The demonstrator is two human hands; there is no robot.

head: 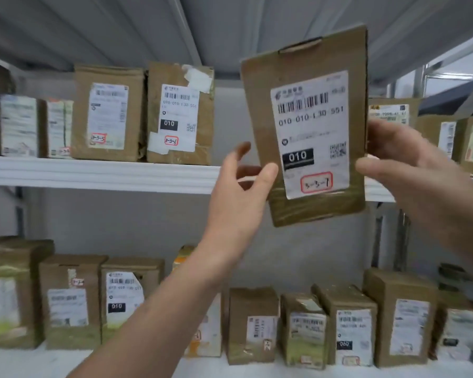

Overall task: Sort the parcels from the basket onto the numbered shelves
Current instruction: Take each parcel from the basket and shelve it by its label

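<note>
I hold a flat brown cardboard parcel [306, 124] upright in front of the upper white shelf [101, 173]. Its white label shows a barcode, "010" and a red-framed tag reading 3-3-7. My left hand [241, 192] grips its lower left edge, thumb on the front. My right hand [402, 165] holds the right edge, thumb on the front and fingers behind. On the shelf to the left stand a parcel tagged 3-3-6 [179, 113] and one tagged 3-3-5 [108, 113]. A gap on the shelf lies behind the held parcel.
More labelled boxes [448, 137] stand at the right of the upper shelf and smaller ones [19, 126] at its far left. The lower shelf [230, 369] carries a row of several brown parcels. A grey ceiling panel hangs close above.
</note>
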